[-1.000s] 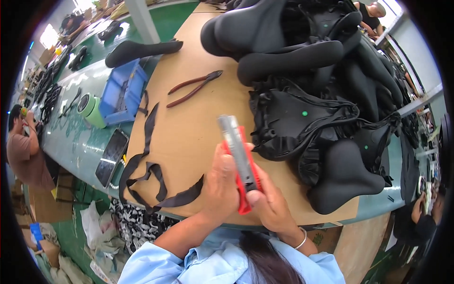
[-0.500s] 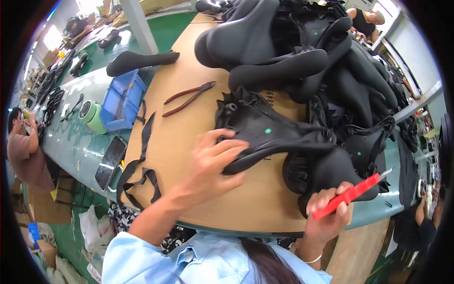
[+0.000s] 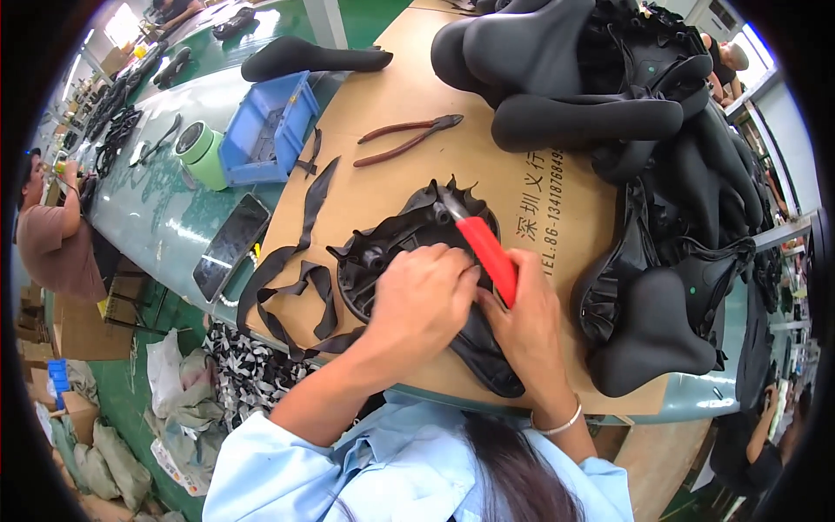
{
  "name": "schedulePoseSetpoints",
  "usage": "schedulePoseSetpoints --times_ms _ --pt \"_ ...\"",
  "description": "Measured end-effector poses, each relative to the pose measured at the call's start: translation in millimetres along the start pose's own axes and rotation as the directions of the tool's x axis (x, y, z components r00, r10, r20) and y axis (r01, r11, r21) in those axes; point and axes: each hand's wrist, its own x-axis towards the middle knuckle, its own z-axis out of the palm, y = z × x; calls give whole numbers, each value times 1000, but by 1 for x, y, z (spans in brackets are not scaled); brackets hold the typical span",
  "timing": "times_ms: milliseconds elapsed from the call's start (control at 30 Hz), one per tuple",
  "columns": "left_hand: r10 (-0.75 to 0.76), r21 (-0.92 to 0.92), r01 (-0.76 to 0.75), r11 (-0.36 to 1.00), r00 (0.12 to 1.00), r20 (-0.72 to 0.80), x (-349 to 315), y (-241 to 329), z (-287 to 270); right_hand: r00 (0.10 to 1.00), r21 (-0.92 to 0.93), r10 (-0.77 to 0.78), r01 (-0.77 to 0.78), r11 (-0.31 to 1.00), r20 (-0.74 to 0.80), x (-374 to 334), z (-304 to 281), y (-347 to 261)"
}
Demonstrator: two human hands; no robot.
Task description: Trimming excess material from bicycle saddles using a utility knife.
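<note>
A black bicycle saddle (image 3: 494, 365) lies underside up on the brown board, its nose pointing toward me and its wide end away. Gathered cover material stands up in points along the wide rim. My left hand (image 3: 422, 291) is closed on the saddle's middle, fingers curled and partly hidden. In my right hand (image 3: 532, 326) is a red utility knife (image 3: 492, 261), its blade reaching the far rim of the saddle. Whether the blade is cutting I cannot tell.
Several black saddles (image 3: 652, 331) are heaped on the right. Red-handled pliers (image 3: 409, 139), black fabric strips (image 3: 315, 204), a blue bin (image 3: 250, 177), a green cup (image 3: 204, 161) and a dark phone-like slab (image 3: 230, 248) lie to the left. Another person (image 3: 70, 248) works at far left.
The saddle has been brought nearer and turned so its nose faces me. My right hand has swung the knife leftward onto its rim. The view has shifted too.
</note>
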Motion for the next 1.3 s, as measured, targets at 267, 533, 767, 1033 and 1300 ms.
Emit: schedulePoseSetpoints --times_ms 267,533,767,1033,1300 --pt "-144 -116 146 982 989 24 3 -4 15 992 -252 -80 103 962 100 8 15 22" --pt "-50 115 60 992 995 -85 -5 2 22 946 498 252 -322 805 203 -1 -10 17" --pt "-267 -93 256 962 953 -144 7 5 23 955 386 287 -293 875 74 -36 -25 38" --pt "-348 -307 323 895 937 -28 17 3 26 977 147 123 -149 978 176 -40 -35 40" --pt "-396 -554 316 770 918 -27 13 4 20 965 60 136 -153 986 224 -41 -35 35"
